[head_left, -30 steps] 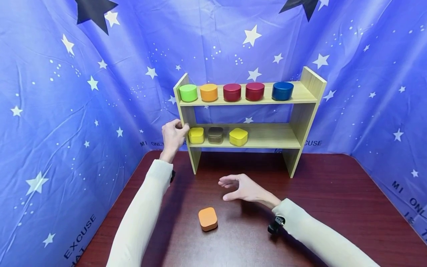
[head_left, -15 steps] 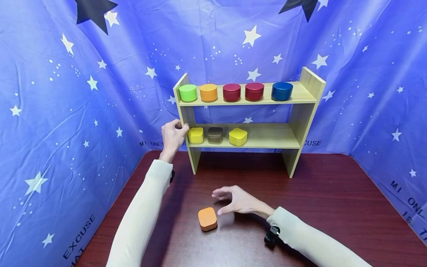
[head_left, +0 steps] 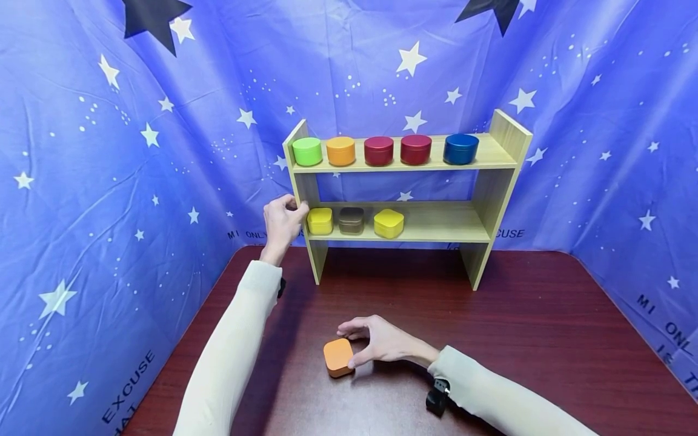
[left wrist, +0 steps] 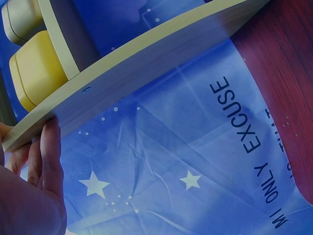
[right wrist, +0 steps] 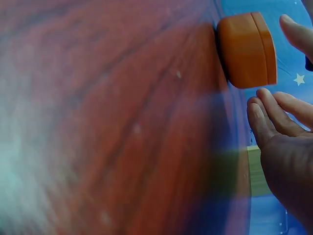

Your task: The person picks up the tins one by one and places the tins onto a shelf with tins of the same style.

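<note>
My left hand (head_left: 281, 226) grips the left side panel of a two-tier wooden shelf (head_left: 447, 224); in the left wrist view its fingers (left wrist: 51, 152) lie against the panel's outer face. On the table, an orange square tin with rounded corners (head_left: 337, 356) sits in front of the shelf. My right hand (head_left: 384, 340) is around the tin's right side, thumb by its near corner and fingers behind it. The right wrist view shows the fingers (right wrist: 276, 115) and thumb spread, with a small gap to the orange tin (right wrist: 246, 50).
The shelf's upper tier bears round tins: green (head_left: 308, 152), orange (head_left: 340, 151), two dark red (head_left: 378, 151), and blue (head_left: 461, 149). Below stand a yellow tin (head_left: 320, 222), a brown tin (head_left: 351, 221) and another yellow tin (head_left: 389, 224). Starry blue cloth (head_left: 163, 200) surrounds the table (head_left: 523, 327).
My right hand has moved down and to the left, from above the table to the orange square tin. The left hand stays on the shelf panel, and the tins have not moved.
</note>
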A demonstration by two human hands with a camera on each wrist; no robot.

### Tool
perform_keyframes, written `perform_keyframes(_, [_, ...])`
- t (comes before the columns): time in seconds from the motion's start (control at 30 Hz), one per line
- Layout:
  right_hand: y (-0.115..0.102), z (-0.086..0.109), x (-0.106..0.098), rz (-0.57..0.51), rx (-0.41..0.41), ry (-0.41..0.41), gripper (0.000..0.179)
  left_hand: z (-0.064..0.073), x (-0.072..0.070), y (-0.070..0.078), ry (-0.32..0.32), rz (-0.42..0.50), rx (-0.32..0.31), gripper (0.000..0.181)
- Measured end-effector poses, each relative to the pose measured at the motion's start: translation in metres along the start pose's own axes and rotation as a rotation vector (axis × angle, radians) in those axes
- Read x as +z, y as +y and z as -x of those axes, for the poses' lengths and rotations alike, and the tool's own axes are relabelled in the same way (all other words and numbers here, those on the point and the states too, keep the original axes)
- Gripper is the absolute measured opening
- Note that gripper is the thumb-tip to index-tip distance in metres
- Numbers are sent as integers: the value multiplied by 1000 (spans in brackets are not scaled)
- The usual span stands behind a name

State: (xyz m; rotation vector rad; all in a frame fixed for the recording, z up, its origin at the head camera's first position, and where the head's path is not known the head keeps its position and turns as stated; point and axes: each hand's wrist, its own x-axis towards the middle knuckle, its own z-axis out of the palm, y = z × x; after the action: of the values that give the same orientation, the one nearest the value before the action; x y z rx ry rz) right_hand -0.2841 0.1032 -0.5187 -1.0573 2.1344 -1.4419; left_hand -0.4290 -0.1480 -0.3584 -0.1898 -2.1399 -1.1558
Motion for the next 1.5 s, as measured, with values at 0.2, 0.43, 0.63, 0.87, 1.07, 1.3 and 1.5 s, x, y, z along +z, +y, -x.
perform_keyframes(0.2, [-1, -1, 8, -4, 36, -5, 75, 1, -1, -1, -4, 3, -1, 21])
perform_keyframes(0.43, [-1, -4, 14, 36, 31, -9, 74, -1, 0, -2, -7, 0, -4, 21])
perform_keyframes(0.63, [4, -6, 16, 63, 29, -15, 71, 1, 0, -2, -1, -3, 0, 22])
perform_keyframes(0.87, [2, -6, 16, 53, 28, -8, 63, -1, -1, -1, -1, -1, 12, 22])
perform_keyframes(1.07, [0, -6, 16, 82, 36, -4, 61, -1, 0, -2, 0, -8, 7, 22])
perform_keyframes(1.3, [-3, -6, 15, 44, 26, 8, 59, 0, 0, -2, 1, -7, 6, 22])
perform_keyframes(1.5, [-7, -6, 9, 44, 23, 24, 58, 0, 0, -2, 2, -6, 7, 22])
